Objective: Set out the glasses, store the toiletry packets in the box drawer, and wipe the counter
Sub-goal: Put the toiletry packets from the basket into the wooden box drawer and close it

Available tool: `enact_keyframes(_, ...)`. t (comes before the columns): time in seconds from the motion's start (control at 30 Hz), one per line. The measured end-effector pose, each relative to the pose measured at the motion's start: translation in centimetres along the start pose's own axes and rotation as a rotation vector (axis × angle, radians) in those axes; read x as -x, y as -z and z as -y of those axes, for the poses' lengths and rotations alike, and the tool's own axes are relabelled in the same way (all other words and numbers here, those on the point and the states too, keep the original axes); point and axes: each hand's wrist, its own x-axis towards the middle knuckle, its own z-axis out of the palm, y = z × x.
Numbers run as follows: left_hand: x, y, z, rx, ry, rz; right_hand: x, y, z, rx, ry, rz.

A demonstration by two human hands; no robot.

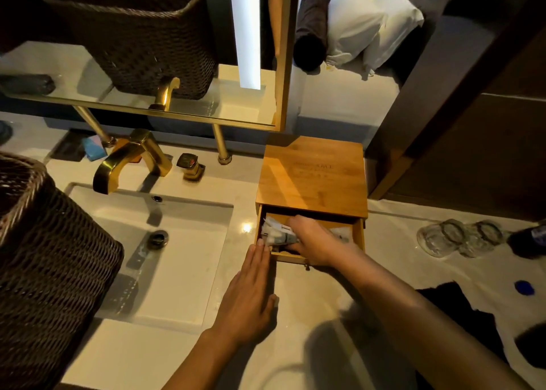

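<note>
A wooden box stands on the pale counter to the right of the sink, its drawer pulled out toward me. Several toiletry packets lie inside the drawer. My right hand reaches into the drawer and rests on the packets, fingers curled over them. My left hand lies flat with fingers together, its fingertips touching the drawer's front left corner. Two clear glasses stand upside down on the counter to the right of the box.
A white sink with a gold faucet lies left of the box. A dark wicker basket sits at the left edge. A dark cloth, a blue cap and a dark bottle lie at the right. A mirror rises behind.
</note>
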Motion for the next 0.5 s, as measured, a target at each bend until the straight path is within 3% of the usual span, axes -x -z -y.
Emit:
enact_keyframes(0.1, -0.1, 0.1, -0.2, -0.028, 0.028, 0.013, 0.2, 0.8, -1.6, 0.111, -0.077, 0.089)
enact_keyframes(0.2, -0.5, 0.3, -0.8, -0.14, 0.023, 0.002, 0.9, 1.9, -2.2, 0.041, -0.095, 0.129)
enact_keyframes(0.4, -3.7, 1.2, -1.3, -0.325, -0.105, 0.052, 6.5, 1.9, -1.8, -0.166, -0.167, -0.039)
enact_keyframes(0.5, -5.5, 1.4, -1.5, -0.363, -0.087, 0.12, 8.3, 0.6, -1.2, -0.091, -0.246, 0.076)
